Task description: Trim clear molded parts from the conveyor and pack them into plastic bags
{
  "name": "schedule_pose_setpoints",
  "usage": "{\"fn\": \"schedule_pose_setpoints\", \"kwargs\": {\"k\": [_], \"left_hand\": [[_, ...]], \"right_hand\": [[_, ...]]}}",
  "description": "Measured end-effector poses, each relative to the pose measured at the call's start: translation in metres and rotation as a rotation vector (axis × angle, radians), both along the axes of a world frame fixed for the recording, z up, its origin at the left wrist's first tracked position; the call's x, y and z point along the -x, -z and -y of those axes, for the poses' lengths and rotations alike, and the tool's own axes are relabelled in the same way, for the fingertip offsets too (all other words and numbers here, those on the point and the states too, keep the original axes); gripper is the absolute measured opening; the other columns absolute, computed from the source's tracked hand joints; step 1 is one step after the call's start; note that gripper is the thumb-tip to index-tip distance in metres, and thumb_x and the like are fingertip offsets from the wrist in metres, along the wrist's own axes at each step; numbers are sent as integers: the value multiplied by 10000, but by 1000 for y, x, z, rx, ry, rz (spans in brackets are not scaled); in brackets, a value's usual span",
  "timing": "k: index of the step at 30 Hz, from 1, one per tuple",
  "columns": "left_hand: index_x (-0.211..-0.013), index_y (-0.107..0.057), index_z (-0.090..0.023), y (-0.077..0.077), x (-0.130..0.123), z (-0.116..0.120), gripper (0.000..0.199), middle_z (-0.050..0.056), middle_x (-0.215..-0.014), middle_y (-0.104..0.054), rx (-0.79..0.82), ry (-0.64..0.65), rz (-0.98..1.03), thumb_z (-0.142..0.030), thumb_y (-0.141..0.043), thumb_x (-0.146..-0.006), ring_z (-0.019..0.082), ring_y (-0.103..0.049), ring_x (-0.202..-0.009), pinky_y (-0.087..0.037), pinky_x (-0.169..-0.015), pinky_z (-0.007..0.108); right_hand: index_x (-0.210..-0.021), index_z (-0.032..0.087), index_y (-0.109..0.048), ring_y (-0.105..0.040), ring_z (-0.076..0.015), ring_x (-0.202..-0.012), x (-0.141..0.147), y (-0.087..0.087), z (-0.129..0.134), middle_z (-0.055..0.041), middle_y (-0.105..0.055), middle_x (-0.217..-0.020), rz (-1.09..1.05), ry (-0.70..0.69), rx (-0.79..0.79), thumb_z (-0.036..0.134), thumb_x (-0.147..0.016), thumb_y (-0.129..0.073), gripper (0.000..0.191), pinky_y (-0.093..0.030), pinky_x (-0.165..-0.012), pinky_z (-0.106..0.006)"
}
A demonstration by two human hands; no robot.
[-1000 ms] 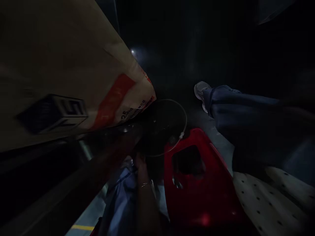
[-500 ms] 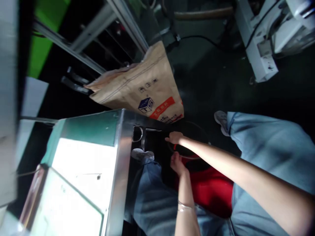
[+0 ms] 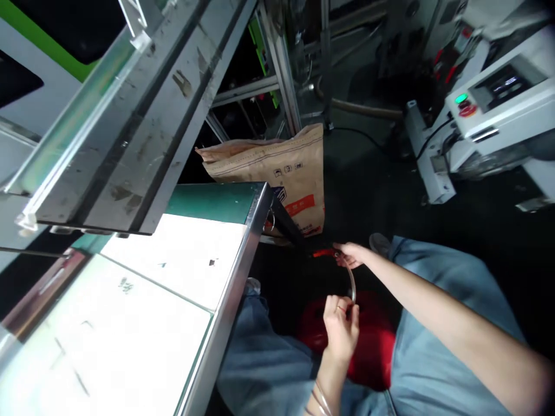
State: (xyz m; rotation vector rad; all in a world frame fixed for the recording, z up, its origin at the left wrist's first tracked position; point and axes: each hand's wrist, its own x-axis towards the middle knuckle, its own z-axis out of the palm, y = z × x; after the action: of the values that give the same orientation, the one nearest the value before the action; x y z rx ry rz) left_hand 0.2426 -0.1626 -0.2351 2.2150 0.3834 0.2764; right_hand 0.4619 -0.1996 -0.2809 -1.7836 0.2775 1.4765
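A clear plastic tube point(image 3: 351, 282) runs between my two hands, seen from above against the dark floor. My right hand point(image 3: 350, 255) reaches in from the right and pinches the tube near a small red piece point(image 3: 323, 252). My left hand point(image 3: 340, 326), with a ring and thin bangles, curls around the tube's lower part. The rest of the tube is hidden by my fingers or lost in shadow. Below my hands lies a red plastic stool point(image 3: 368, 352), partly covered by my arm and hand.
A steel-edged workbench with a white lit top point(image 3: 173, 254) fills the left side, under a metal frame point(image 3: 130, 115). A brown paper sack point(image 3: 281, 179) leans beyond it. A white machine with a green light point(image 3: 494, 92) stands far right. My jeans-covered legs point(image 3: 433, 283) lie below.
The view has brightened and swung, showing more of the bench and machine. The tube no longer appears as a round loop; it now runs between my hands, and my left hand has closed on it.
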Motion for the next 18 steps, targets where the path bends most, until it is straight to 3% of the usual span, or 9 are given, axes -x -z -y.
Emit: {"fn": "schedule_pose_setpoints", "kwargs": {"k": [5, 9, 13, 18], "left_hand": [[-833, -557, -145, -12, 7, -8, 119, 12, -804, -550, -88, 217, 104, -232, -484, -869, 138, -532, -750, -462, -670, 309], [-837, -567, -152, -15, 15, -17, 124, 9, -769, -556, -126, 302, 147, -205, -463, -877, 135, -535, -731, -468, -658, 300], [-847, -563, -151, -6, 13, -44, 141, 14, -796, -557, -145, 180, 127, -245, -464, -883, 135, -540, -737, -467, -657, 303], [-934, -567, -152, 11, -17, -94, 206, 33, -872, -575, -141, -67, 90, -332, -492, -870, 163, -562, -817, -474, -747, 371]], "right_hand": [[-1071, 136, -534, -576, -160, -865, 11, -11, 52, -64, -575, -1024, -51, 141, 40, 392, -875, -478, 328, -492, -747, -360], [-1058, 138, -538, -580, -145, -838, 21, -21, 77, -58, -579, -1013, 84, 325, -112, 362, -882, -476, 292, -501, -722, -333], [-1073, 145, -533, -576, -150, -864, -1, -49, 72, -62, -571, -1042, 334, 453, -316, 341, -882, -480, 279, -501, -739, -340], [-1058, 139, -540, -579, -156, -878, -29, -116, 38, -56, -579, -1031, 727, 457, -554, 319, -868, -509, 263, -497, -756, -351]]}}
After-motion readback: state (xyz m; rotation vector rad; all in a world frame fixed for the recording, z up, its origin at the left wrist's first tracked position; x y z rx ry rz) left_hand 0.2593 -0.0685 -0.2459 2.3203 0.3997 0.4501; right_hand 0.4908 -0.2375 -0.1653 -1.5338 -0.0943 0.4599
